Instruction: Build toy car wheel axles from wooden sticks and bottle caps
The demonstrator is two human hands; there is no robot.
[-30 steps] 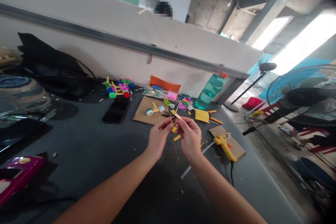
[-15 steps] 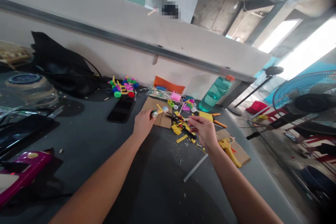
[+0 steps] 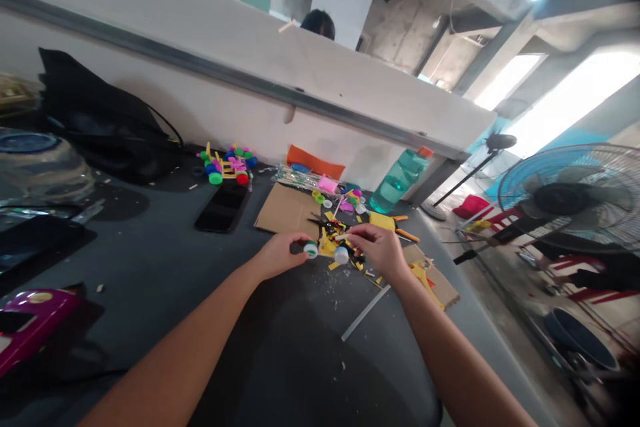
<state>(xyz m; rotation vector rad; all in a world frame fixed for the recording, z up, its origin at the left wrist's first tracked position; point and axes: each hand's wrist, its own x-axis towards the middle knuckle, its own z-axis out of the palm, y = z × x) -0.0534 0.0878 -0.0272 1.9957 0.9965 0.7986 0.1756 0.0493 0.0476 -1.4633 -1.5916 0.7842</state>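
My left hand (image 3: 281, 257) pinches a green-and-white bottle cap (image 3: 311, 250) at its rim. A white-and-blue bottle cap (image 3: 341, 255) sits just to its right, and yellow strips show between the two; in the earlier view they look joined. Between the thumb and fingers of my right hand (image 3: 377, 250) is a short pale stick (image 3: 343, 237), its tip above the white-and-blue cap. Behind both hands lie dark-bladed scissors (image 3: 320, 222) among yellow scraps, and a piece of cardboard (image 3: 283, 207) lies flat beyond my left hand.
A phone (image 3: 223, 207) and colourful bottle-cap toys (image 3: 227, 165) lie left of the cardboard. At the back right stands a teal bottle (image 3: 400, 180). A yellow glue gun (image 3: 429, 283) lies by my right forearm, near a clear glue stick (image 3: 365, 313). A fan (image 3: 565, 200) stands beyond the table.
My left hand has moved right and towards me with the caps, from over the cardboard to close by my right hand. The right hand still pinches the pale stick. The whole view has shifted slightly.
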